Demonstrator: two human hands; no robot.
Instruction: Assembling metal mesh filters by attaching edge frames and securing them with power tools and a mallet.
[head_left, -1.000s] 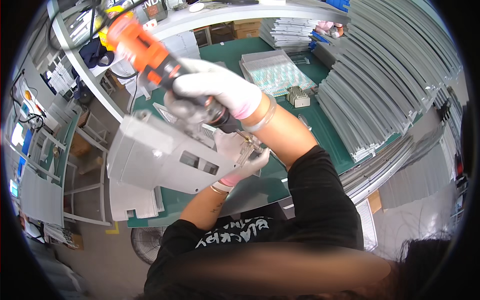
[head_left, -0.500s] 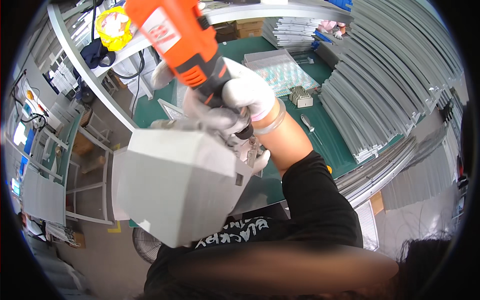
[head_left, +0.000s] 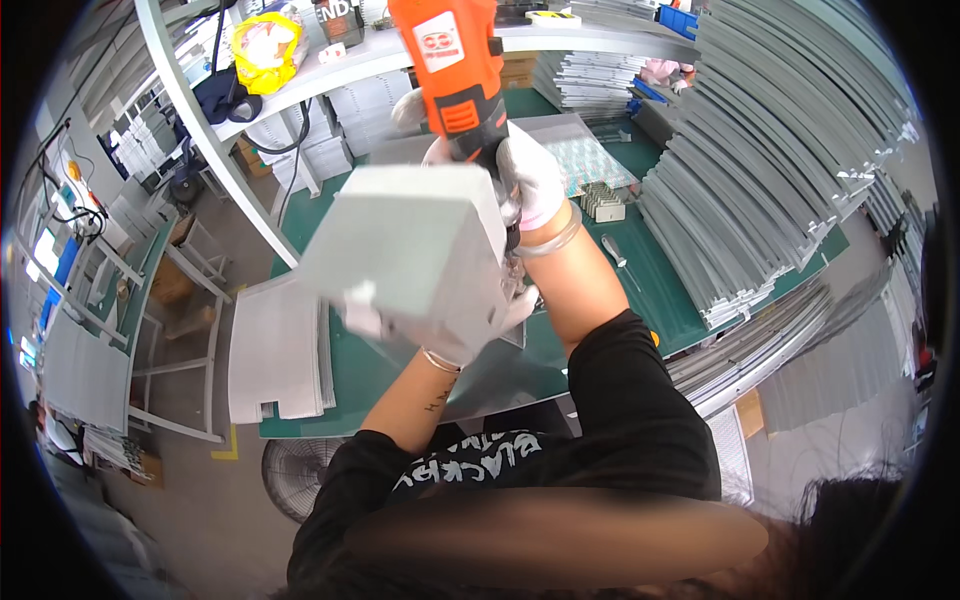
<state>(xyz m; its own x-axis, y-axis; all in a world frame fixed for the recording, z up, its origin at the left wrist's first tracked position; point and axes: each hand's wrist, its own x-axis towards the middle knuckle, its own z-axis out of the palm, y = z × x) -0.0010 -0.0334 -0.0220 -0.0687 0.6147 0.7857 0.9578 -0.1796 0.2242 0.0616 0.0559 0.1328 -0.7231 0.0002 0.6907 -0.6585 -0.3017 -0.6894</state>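
**Metal part lifted close to the camera, driver upright behind it**

The grey folded sheet-metal part (head_left: 415, 255) now fills the middle of the view, raised well above the green workbench (head_left: 640, 280). Half a second ago it sat lower and further left; a second ago it lay flatter, with its cut-outs showing. The left hand (head_left: 440, 330), in a white glove, grips the part's lower edge with its fingers curled around it.

The orange power screwdriver (head_left: 452, 65) stands nearly upright just behind the part's top edge, where earlier it slanted in from the upper left. The right hand (head_left: 525, 175), also gloved, is closed around the tool's handle, right at the part's upper right corner.

Relative to the part: a stack of flat grey blanks (head_left: 275, 355) lies on the workbench to its lower left, a clear tray of small fasteners (head_left: 590, 160) sits to its upper right, and tall stacks of grey metal strips (head_left: 780, 170) rise further right. A yellow bag (head_left: 265, 45) rests on the white shelf (head_left: 330, 65) above and left of the part.
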